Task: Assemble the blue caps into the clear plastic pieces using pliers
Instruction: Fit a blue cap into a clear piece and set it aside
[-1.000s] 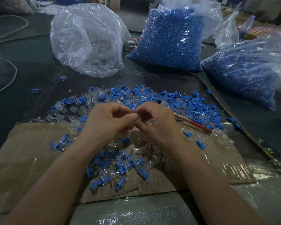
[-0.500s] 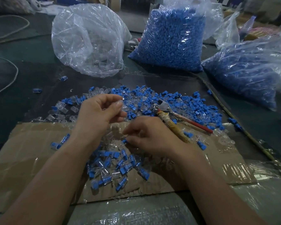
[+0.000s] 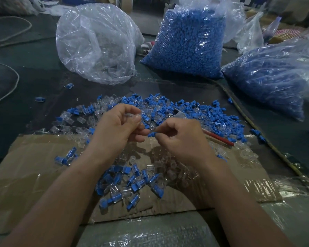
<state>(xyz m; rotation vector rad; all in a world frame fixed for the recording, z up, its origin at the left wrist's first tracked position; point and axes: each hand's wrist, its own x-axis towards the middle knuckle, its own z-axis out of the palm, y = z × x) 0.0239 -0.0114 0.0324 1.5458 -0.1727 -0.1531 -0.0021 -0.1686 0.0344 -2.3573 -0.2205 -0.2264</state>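
Up off the cardboard (image 3: 34,175) comes the right hand (image 3: 182,139), now pinching a blue cap (image 3: 152,134) in its fingertips, just beside the left hand (image 3: 118,125), whose curled fingers hold a clear plastic piece (image 3: 132,116). Behind the right hand the pliers (image 3: 179,113) lie on the loose heap (image 3: 212,118) of caps and clear pieces, with a full bag of blue caps (image 3: 189,43) farther back.

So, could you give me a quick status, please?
Left hand holds clear piece. Right hand pinches blue cap, not yet inserted. Pliers behind right hand.

No readable text or labels, as far as visible.
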